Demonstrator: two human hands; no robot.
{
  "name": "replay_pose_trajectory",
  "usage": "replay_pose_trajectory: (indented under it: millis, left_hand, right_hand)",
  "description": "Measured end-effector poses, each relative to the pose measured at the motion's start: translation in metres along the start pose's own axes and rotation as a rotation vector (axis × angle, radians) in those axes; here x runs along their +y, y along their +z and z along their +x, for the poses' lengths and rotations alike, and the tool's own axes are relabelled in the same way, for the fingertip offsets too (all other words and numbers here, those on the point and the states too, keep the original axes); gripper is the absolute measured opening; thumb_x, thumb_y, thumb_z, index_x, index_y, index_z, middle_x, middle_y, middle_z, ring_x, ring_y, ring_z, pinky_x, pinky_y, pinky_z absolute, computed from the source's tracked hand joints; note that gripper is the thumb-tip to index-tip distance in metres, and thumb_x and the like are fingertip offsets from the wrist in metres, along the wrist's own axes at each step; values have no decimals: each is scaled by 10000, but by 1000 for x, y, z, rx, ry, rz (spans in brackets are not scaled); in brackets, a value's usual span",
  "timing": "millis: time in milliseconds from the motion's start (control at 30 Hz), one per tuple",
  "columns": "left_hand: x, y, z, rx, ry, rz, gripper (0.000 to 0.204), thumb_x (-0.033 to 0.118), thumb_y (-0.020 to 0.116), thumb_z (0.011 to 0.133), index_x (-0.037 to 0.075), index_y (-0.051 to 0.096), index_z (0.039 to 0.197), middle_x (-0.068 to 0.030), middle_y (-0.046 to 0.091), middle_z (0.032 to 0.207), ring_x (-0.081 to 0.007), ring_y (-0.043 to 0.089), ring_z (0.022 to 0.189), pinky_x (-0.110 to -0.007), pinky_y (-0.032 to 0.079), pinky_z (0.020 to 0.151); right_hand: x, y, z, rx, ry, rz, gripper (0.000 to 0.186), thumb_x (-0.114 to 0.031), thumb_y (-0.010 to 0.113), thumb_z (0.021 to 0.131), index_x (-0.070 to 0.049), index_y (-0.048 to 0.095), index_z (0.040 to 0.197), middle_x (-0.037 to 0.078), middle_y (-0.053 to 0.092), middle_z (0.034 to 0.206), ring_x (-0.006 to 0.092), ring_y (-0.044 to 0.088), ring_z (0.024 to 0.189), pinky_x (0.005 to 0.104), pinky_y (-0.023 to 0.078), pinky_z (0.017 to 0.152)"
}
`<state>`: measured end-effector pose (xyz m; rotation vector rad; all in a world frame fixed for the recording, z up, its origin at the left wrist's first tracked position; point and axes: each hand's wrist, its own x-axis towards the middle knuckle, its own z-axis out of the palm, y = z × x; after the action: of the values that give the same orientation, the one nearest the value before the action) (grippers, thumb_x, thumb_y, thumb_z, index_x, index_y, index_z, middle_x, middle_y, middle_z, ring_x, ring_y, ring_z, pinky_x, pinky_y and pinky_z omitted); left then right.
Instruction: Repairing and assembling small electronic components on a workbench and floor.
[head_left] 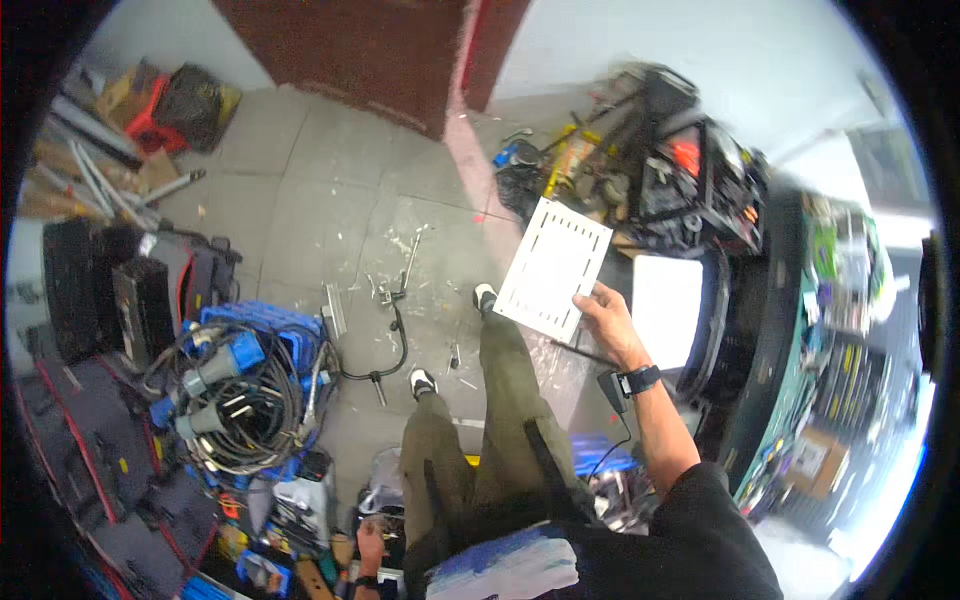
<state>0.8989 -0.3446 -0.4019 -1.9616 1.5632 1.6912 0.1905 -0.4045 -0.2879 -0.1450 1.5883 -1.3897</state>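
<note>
A flat white rectangular panel (548, 268) with rows of slots and small corner holes is held out in front of me. My right hand (610, 322) closes on its lower right corner, thumb on the face and the other fingers largely behind it. A dark watch and a small black device with a thin cable are at that wrist. Low in the picture, my left hand (370, 543) hangs at my side, near a clear plastic bag (384, 485) and assorted clutter; its fingers are too small and blurred to make out.
Coiled cables (245, 440) with blue connectors sit on a blue crate at left, beside dark bags (90, 440). A metal stand with a curved black arm (400, 340) lies on the floor. Tools and parts (690, 190) pile up at the far right, near a green-edged bench (775, 400).
</note>
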Motion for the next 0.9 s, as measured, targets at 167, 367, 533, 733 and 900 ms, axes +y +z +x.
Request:
replay_pose_trajectory:
  millis: [167, 367, 533, 733, 900]
  left_hand:
    - [11, -85, 59, 112, 108, 153, 156, 98, 544, 985, 25, 633, 1090, -84, 692, 959, -164, 637, 855, -306, 500, 772]
    - [73, -108, 96, -140, 249, 109, 171, 2, 552, 962, 9, 625, 1117, -82, 687, 996, -166, 648, 906, -288, 510, 852]
    - [138, -82, 113, -264, 423, 332, 162, 8, 597, 936, 13, 645, 1091, -62, 683, 996, -143, 630, 912, -273, 491, 839]
    - [209, -23, 103, -438, 381, 574, 176, 61, 638, 941, 14, 657, 1109, -40, 669, 941, -123, 599, 843, -274, 482, 791]
    - [279, 40, 71, -503, 484, 905, 188, 113, 646, 951, 9, 655, 1108, -57, 681, 954, -131, 613, 824, -279, 498, 767]
  right_hand:
    - [0, -10, -155, 176, -165, 105, 441, -132, 650, 953, 99, 522, 1305, 155, 692, 1144, 171, 701, 926, 293, 586, 755]
    - [32, -51, -300, 419, -273, 263, 459, -86, 632, 959, 87, 492, 1360, 151, 677, 1191, 183, 654, 1077, 315, 522, 935]
    - [113, -95, -395, 377, -320, 1336, 517, -56, 548, 979, 35, 386, 1461, 56, 625, 1005, 127, 597, 792, 251, 506, 674]
    - [238, -126, -478, 140, -654, 2122, 627, 6, 499, 951, 0, 273, 1535, 46, 559, 880, 112, 498, 704, 247, 469, 619]
    - [341, -148, -527, 691, -409, 1505, 362, -99, 544, 996, 15, 534, 1339, 59, 649, 974, 136, 612, 820, 259, 520, 691]
